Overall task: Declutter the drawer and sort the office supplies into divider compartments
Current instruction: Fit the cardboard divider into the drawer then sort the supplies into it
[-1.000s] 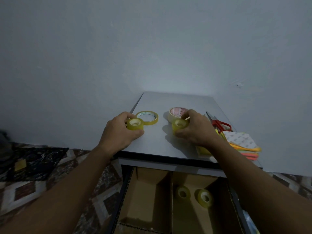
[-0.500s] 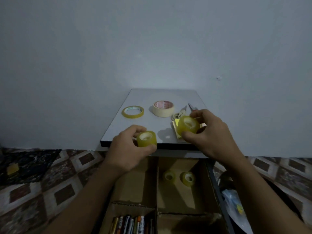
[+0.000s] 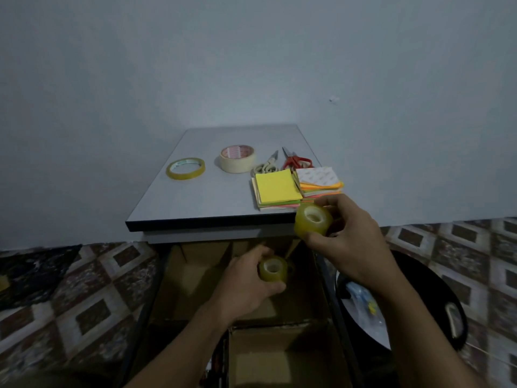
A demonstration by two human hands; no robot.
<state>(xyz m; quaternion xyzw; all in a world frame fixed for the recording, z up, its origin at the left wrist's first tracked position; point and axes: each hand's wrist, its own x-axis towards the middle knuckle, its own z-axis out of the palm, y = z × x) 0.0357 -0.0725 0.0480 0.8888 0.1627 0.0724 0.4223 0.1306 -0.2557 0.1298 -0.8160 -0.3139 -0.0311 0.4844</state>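
From the head view, my left hand (image 3: 249,284) sits just below the centre of the frame. Its thumb and fingers are curled round a small yellowish tape roll (image 3: 272,268), white core facing up. The roll is held over the open drawer (image 3: 328,287), above the back right compartment of the cardboard divider (image 3: 195,273). I cannot tell whether it touches the cardboard below.

My right hand (image 3: 352,245) is higher and further right, at the front right corner of the grey tabletop (image 3: 218,200). It pinches a second tape roll (image 3: 313,221) between thumb and fingertips. That roll is tilted, in the air, level with the table's front edge.

On the tabletop, in the middle of the frame, a thin yellow tape ring (image 3: 185,168) lies flat on the left. A wide masking tape roll (image 3: 237,158) is just right of it. Further right are cream-handled scissors (image 3: 265,166) and red-handled scissors (image 3: 296,161), side by side with their blades pointing to the wall.

In front of them lie two stacks of sticky notes. The yellow-topped stack (image 3: 277,189) is touching the white-topped stack (image 3: 319,179).

At the bottom centre another cardboard compartment (image 3: 282,357) shows. Lower right, a dark round container (image 3: 436,298) holds blurred plastic bits, and patterned floor tiles (image 3: 98,289) lie on both sides.
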